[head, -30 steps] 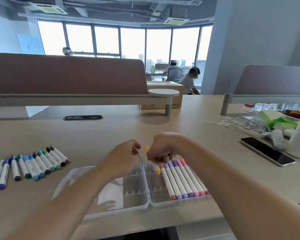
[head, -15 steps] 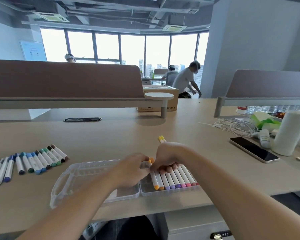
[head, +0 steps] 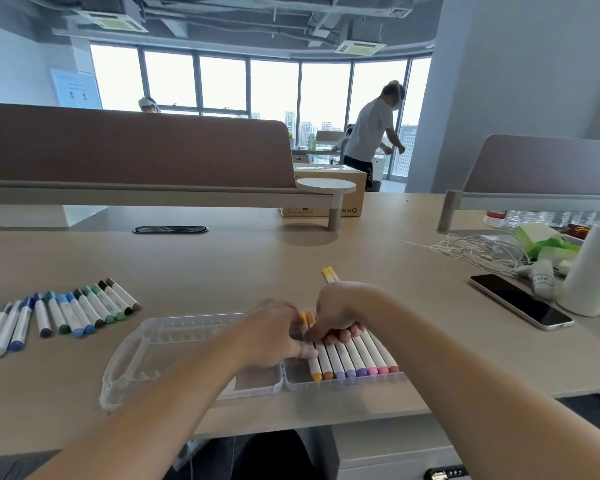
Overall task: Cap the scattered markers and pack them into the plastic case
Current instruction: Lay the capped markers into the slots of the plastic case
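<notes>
A: Head view: both hands, left (head: 274,336) and right (head: 340,315), pinch the orange marker (head: 311,348) over the plastic case (head: 125,362), right half.

B: Risk?

A: Marker probably seats crooked, nudging neighbouring row; blue-green markers (head: 66,315) left of the case await.

Both bare forearms reach in from the near edge and converge toward the middle. The left hand (head: 274,336) lies palm down, knuckles up, its fingers curled toward the right with a fingertip stretched flat at its near right side. The right hand (head: 338,315) sits just to the right and slightly farther, wrist bent down, fingers (head: 343,335) curled under with the tips showing beneath the palm. The two hands meet, touching or nearly so at the fingers.
</notes>
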Motion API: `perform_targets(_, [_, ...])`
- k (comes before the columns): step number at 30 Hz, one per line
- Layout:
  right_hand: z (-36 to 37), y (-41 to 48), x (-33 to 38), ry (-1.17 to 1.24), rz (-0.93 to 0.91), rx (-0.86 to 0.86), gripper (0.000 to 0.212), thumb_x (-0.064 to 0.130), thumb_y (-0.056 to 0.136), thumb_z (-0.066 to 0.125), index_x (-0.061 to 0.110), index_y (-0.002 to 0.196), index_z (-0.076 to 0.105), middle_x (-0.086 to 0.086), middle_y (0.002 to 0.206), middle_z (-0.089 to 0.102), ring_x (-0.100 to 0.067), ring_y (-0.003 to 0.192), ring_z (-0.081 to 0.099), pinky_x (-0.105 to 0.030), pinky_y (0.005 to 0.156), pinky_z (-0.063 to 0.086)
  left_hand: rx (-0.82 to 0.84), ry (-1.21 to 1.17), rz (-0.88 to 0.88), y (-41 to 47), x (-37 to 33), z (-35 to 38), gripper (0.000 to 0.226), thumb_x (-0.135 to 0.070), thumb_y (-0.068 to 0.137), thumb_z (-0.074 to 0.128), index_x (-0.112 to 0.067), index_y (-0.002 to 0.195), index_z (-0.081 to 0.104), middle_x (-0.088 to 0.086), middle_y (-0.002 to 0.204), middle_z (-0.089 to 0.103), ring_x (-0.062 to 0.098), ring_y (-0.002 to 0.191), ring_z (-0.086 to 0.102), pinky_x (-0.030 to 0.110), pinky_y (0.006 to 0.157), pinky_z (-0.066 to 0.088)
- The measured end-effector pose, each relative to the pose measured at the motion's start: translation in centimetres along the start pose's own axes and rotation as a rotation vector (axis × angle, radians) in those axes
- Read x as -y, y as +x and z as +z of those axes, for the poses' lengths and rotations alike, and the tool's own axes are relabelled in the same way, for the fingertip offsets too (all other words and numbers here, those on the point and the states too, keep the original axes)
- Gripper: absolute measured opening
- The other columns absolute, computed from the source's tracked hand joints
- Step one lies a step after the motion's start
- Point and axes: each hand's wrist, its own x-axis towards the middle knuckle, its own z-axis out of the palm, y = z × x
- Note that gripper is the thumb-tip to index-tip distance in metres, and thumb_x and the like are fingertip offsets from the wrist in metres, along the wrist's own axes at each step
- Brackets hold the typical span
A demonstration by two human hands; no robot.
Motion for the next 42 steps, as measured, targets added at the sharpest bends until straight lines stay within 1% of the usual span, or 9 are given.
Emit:
perform_targets(3, [-0.1,0.0,-0.9,0.085,-0.058,-0.048,0.037,0.034,0.094,0.062,0.011,0.065,0.058,-0.002,0.054,0.052,-0.012,0.038,0.037,-0.020,0.042,0.028,0.008,-0.035,-0.048,0.7,-0.3,-0.8,0.046,-0.046,0.082,0.073,-0.016,0.117,0.068,0.002,0.118,0.062,0.014,0.093,0.060,0.026,0.076,0.050])
perform_targets(8, [-1.0,1.0,-3.2,0.196,-0.054,-0.179,0.020,0.024,0.091,0.058,0.008,0.083,0.068,-0.009,0.073,0.057,-0.016,0.049,0.042,-0.024,0.047,0.031,-0.106,-0.141,-0.100,3.2,-0.1,-1.6,0.035,-0.039,0.091,0.064,-0.020,0.120,0.065,-0.002,0.116,0.066,0.013,0.099,0.060,0.029,0.088,0.049])
perform_targets(12, [-1.9,4.6,-5.2,0.186,0.069,-0.578,0.023,0.019,0.087,0.066,-0.001,0.097,0.069,-0.007,0.071,0.061,-0.020,0.059,0.055,-0.027,0.054,0.046,-0.142,-0.207,-0.103,5.8,-0.1,-1.4,0.023,-0.032,0.094,0.059,-0.022,0.114,0.067,-0.002,0.106,0.068,0.014,0.093,0.062,0.030,0.082,0.050])
perform_targets(15, [-2.8,6.2,-5.4,0.031,0.121,-0.669,0.022,0.016,0.093,0.061,0.003,0.110,0.064,-0.007,0.097,0.062,-0.018,0.077,0.054,-0.025,0.061,0.045,-0.147,-0.220,-0.090,7.6,0.0,-1.1,0.023,-0.032,0.096,0.056,-0.023,0.115,0.066,-0.004,0.106,0.067,0.013,0.094,0.061,0.028,0.081,0.050])
perform_targets(20, [-4.1,7.9,-4.8,-0.029,0.141,-0.632,0.024,0.015,0.093,0.063,0.004,0.114,0.061,-0.007,0.106,0.064,-0.020,0.091,0.065,-0.031,0.082,0.057,-0.140,-0.241,-0.105,9.1,0.8,-0.6,0.020,-0.033,0.097,0.056,-0.025,0.112,0.066,-0.004,0.104,0.068,0.012,0.092,0.063,0.035,0.088,0.055])
perform_targets(26, [-4.2,8.1,-4.2,0.039,0.086,-0.612,0.013,0.018,0.090,0.060,0.011,0.102,0.062,-0.004,0.082,0.055,-0.023,0.082,0.056,-0.034,0.072,0.047,-0.163,-0.288,-0.106,9.4,1.9,-0.8,0.019,-0.032,0.097,0.056,-0.024,0.111,0.067,-0.006,0.101,0.068,0.005,0.083,0.064,0.019,0.068,0.052])
perform_targets(30, [-4.4,8.8,-2.6,-0.079,0.185,-0.521,0.026,0.016,0.091,0.063,0.008,0.115,0.063,-0.007,0.107,0.062,-0.024,0.098,0.066,-0.035,0.089,0.056,-0.163,-0.280,-0.114,8.4,2.2,-0.9,0.021,-0.033,0.096,0.056,-0.024,0.110,0.068,-0.005,0.100,0.069,0.010,0.088,0.065,0.035,0.082,0.057])
perform_targets(37, [-3.3,4.5,-1.1,0.272,0.015,-0.461,0.022,0.013,0.080,0.061,0.008,0.060,0.059,-0.004,0.056,0.054,-0.017,0.043,0.045,-0.021,0.047,0.041,-0.162,-0.251,-0.153,4.9,2.1,-1.3,0.026,-0.031,0.094,0.059,-0.022,0.116,0.067,-0.005,0.108,0.069,0.014,0.097,0.062,0.034,0.092,0.052])
perform_targets(42, [-0.6,-0.6,0.3,0.274,-0.029,-0.198,0.033,0.018,0.085,0.052,0.012,0.053,0.052,-0.006,0.053,0.043,-0.015,0.037,0.030,-0.017,0.039,0.022,-0.127,-0.219,-0.136,1.5,1.4,-1.6,0.037,-0.021,0.093,0.060,-0.019,0.130,0.059,-0.003,0.125,0.063,0.013,0.110,0.058,0.028,0.097,0.047])
